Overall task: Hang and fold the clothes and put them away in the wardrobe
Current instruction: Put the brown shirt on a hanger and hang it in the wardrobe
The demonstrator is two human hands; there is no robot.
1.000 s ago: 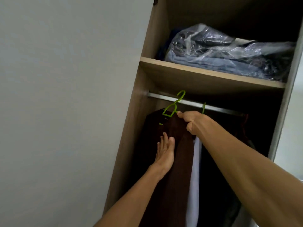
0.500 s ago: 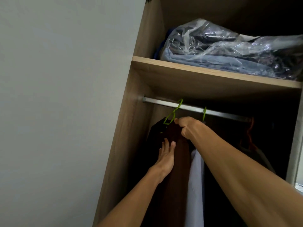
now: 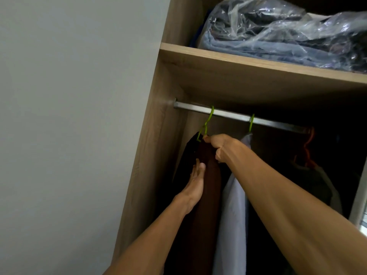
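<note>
A dark brown garment (image 3: pixel 208 187) hangs on a green hanger (image 3: pixel 207 122) whose hook sits over the metal rail (image 3: pixel 230 114) at the wardrobe's left end. My right hand (image 3: pixel 220 145) grips the top of the garment at the hanger's shoulder. Flat and straight-fingered, my left hand (image 3: pixel 195 179) presses against the garment's left side lower down. A pale grey shirt (image 3: pixel 234 195) hangs to the right on a second green hanger (image 3: pixel 251 122). My right forearm covers part of it.
The wooden side panel (image 3: pixel 155 155) stands close to the left of the brown garment. Above the rail, a shelf (image 3: pixel 258 64) carries folded clothes in a clear plastic bag (image 3: pixel 278 30). An orange hanger (image 3: pixel 307 149) with a dark garment hangs farther right. A grey wall (image 3: pixel 69 116) fills the left.
The green hanger's hook went from hovering in front of the rail to sitting over it. My right hand rose with the garment, and the view moved closer to the wardrobe.
</note>
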